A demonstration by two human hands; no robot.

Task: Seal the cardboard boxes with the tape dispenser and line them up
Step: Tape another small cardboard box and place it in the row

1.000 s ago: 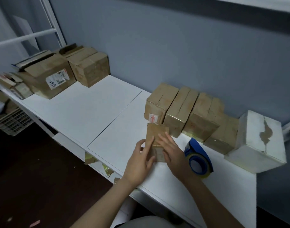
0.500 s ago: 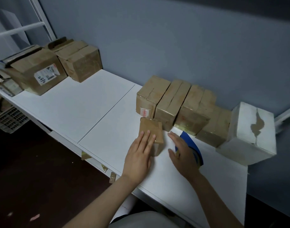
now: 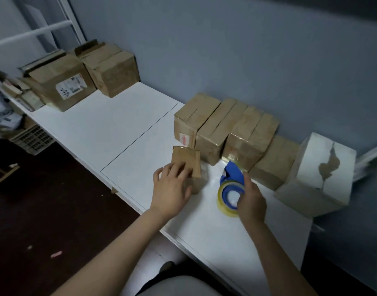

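Pressing down with my left hand [image 3: 172,189], fingers nearly straight and laid flat, I hold the small cardboard box [image 3: 186,160] against the white table [image 3: 110,129]. My right hand [image 3: 251,197], just to the right, has its fingers curled round the blue tape dispenser [image 3: 231,189], whose yellowish roll faces me. The dispenser sits low over the table, though I cannot tell whether it touches. Beyond both hands, a row of cardboard boxes [image 3: 226,129] stands side by side along the far wall, and the small box is just in front of the row's left end. A torn white box [image 3: 320,176] stands at the row's right end. Far left, a labelled box [image 3: 61,82] and a plain brown box [image 3: 112,69] sit together.
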